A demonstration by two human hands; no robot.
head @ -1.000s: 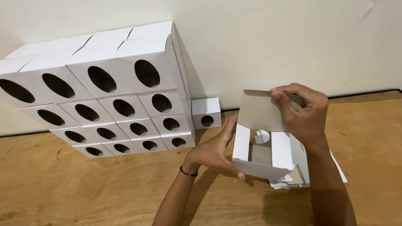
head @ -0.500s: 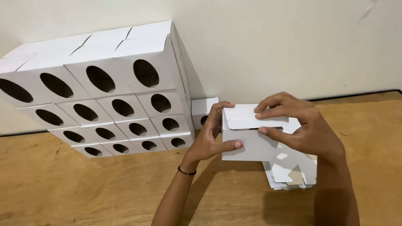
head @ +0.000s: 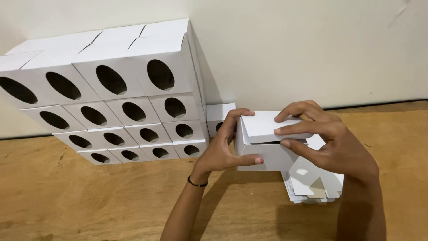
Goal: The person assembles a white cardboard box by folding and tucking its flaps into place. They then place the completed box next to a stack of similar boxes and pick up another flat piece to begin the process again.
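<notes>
Both hands grip 1 small white cardboard box [head: 267, 147], held just above the wooden tabletop [head: 89, 201], right of centre. Left hand [head: 227, 145] cups the box's left end, thumb flat along the front lower edge, fingers curled over the top left corner. Right hand [head: 323, 138] presses the lid flap [head: 272, 125] down w/ fingertips on top, thumb tucked under the flap edge – a pinch on the flap. Lid not fully shut; dark gap shows under its front edge. Box contents can't be seen.

Under the right hand lies a stack of flat unfolded box blanks [head: 312, 185], white, touching the table. Left of the hands stands a wall of finished boxes [head: 116, 102], approx 4 wide and 4 high, each w/ an oval hole in front; insides look dark, contents can't be told. 1 more small box [head: 218, 114] sits between that stack and the held box, against the pale wall [head: 312, 49]. Open table room front and left; black band on left wrist [head: 196, 183].
</notes>
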